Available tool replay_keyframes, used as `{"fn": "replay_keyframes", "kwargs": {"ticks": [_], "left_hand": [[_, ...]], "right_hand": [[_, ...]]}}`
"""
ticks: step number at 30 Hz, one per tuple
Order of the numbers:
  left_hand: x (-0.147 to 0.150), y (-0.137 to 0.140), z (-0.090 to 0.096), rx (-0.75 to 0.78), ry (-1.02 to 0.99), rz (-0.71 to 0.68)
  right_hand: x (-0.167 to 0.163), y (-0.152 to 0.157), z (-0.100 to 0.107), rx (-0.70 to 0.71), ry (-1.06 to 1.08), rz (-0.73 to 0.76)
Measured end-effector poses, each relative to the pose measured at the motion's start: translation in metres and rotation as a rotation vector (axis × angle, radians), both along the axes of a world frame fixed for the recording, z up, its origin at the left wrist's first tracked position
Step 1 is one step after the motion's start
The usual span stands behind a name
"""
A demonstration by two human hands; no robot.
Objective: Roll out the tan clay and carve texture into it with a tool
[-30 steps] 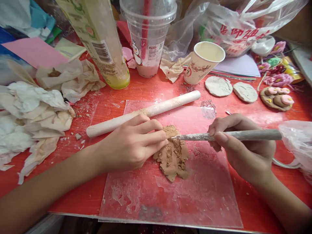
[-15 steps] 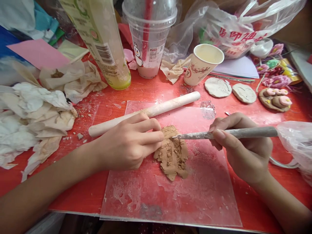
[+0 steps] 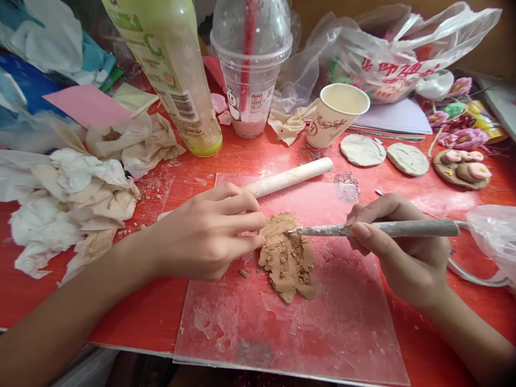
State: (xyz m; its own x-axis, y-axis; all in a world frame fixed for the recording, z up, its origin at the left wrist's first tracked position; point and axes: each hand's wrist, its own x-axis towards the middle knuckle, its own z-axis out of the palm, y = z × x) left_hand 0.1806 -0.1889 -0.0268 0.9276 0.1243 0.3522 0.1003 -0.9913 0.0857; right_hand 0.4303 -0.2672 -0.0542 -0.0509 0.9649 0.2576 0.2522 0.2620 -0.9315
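A flattened, rough-surfaced piece of brown clay [image 3: 285, 263] lies on a clear plastic sheet [image 3: 334, 322]. My right hand [image 3: 403, 247] is closed in a pencil-like grip around a grey clay modelling tool [image 3: 407, 228]. The thin tip of this tool touches the clay near its upper part. My left hand [image 3: 213, 231] has its fingers stretched out and slightly apart, fingertips at the clay's left edge; its thumb is hidden. Beneath that hand passes a pale rolling pin [image 3: 290, 176], its middle covered. A small clay crumb [image 3: 243, 273] sits below the left fingers.
Behind stand a tall bottle [image 3: 177, 80], a lidded plastic cup [image 3: 252, 91] with a red straw, and a paper cup [image 3: 337, 115]. Crumpled tissues [image 3: 76, 199] pile up at left. Pale clay discs [image 3: 363, 149] and a decorated brown clay piece [image 3: 461, 167] lie at right, near plastic bags [image 3: 494, 236].
My left hand has drawn back slightly left from the clay, and a clay crumb now shows below it. The tool tip stays on the clay. The whole view has shifted slightly.
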Motion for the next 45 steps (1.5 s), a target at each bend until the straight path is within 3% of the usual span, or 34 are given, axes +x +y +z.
{"fn": "replay_keyframes", "kwargs": {"ticks": [4, 7, 13, 17, 23, 31, 38, 41, 45], "left_hand": [[-0.001, -0.007, 0.015, -0.223, 0.234, 0.068], [-0.002, -0.014, 0.019, -0.369, 0.403, 0.041], [-0.003, -0.019, 0.006, -0.414, 0.47, 0.057], [0.001, -0.014, 0.013, -0.468, 0.383, 0.046], [0.006, -0.013, 0.015, -0.503, 0.073, 0.222], [0.008, -0.013, -0.004, -0.437, 0.072, 0.251], [0.01, -0.014, -0.003, -0.429, 0.077, 0.396], [0.012, -0.015, -0.004, -0.443, 0.058, 0.381], [0.012, -0.015, -0.008, -0.456, 0.042, 0.348]], "right_hand": [[-0.001, 0.0, 0.001, -0.002, 0.0, -0.007], [-0.001, 0.0, 0.001, 0.005, 0.003, -0.017], [0.001, 0.0, 0.003, -0.012, -0.004, -0.01], [0.002, 0.001, 0.002, -0.013, -0.002, -0.001], [0.0, 0.0, 0.005, -0.037, -0.013, -0.034], [0.0, 0.003, 0.014, 0.066, 0.216, -0.224], [-0.001, -0.001, 0.005, -0.034, 0.092, -0.053], [-0.001, -0.002, 0.005, -0.081, 0.084, -0.063], [-0.001, 0.0, 0.009, -0.03, 0.199, -0.173]]}}
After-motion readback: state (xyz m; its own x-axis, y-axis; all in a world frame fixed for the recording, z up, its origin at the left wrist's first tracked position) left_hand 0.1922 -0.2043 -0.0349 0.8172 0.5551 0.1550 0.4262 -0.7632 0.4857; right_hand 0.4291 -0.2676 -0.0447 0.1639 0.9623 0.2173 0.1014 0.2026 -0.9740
